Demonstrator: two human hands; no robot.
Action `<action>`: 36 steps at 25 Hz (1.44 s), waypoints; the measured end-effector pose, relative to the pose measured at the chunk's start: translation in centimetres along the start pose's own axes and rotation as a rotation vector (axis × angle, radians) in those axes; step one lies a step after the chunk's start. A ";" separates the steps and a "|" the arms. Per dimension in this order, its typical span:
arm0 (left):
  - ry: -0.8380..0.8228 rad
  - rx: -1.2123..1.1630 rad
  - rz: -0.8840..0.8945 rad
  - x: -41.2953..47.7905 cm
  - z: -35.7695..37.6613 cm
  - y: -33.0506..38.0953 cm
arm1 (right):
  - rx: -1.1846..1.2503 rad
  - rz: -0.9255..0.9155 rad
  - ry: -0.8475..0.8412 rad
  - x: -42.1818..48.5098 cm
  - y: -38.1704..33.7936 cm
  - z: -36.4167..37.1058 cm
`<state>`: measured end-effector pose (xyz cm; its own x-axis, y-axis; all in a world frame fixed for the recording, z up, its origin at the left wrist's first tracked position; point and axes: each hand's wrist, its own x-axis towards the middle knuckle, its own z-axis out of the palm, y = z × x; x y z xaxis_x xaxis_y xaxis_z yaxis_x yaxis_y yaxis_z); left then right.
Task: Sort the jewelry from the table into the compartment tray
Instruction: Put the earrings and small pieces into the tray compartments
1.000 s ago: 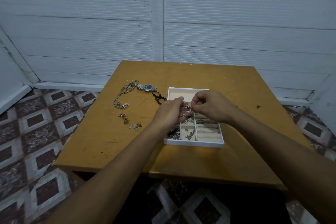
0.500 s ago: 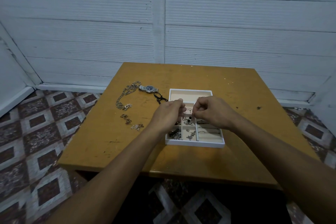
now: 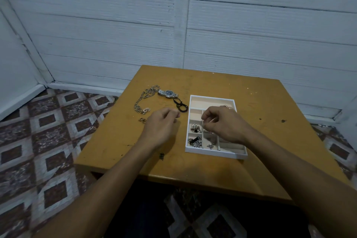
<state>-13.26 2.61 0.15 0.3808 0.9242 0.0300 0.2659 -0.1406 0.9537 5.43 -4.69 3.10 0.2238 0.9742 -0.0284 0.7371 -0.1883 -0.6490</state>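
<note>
Head view: the right hand (image 3: 222, 121) hovers over the tray (image 3: 210, 101), fingertips pinched; whether they hold a piece I cannot tell. Left of the tray, the left hand (image 3: 162, 127), loosely curled and seemingly empty, hangs near the chain (image 3: 143, 98) and watch (image 3: 168, 93), probably the next pickups.

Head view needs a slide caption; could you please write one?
Right hand above the compartment tray, left hand over the table.

Dim bluish light, soft shadows, wide-angle bending at edges, slight motion blur
</note>
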 end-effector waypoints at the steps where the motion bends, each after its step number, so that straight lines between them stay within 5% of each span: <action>1: 0.021 0.049 0.040 -0.2 -0.8 -0.5 | -0.002 -0.001 -0.006 0.1 -0.5 0.5; 8: 0.129 0.390 0.200 -0.9 -6.0 -3.3 | -0.233 -0.126 -0.048 1.0 -4.1 4.4; 17: 0.076 0.691 0.206 -1.3 -8.3 -6.9 | -0.492 -0.290 -0.065 3.7 -6.9 9.1; 25: 0.054 0.802 0.253 -1.9 -7.8 -8.1 | -0.499 -0.230 -0.143 4.4 -7.5 10.5; 36: 0.124 0.628 0.267 -1.2 -6.6 -6.5 | -0.367 -0.207 -0.138 3.9 -7.7 8.6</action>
<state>-21.28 4.73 -4.08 0.4107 0.8577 0.3094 0.6535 -0.5135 0.5561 -4.80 1.66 1.44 -0.0212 0.9988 -0.0436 0.9407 0.0051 -0.3391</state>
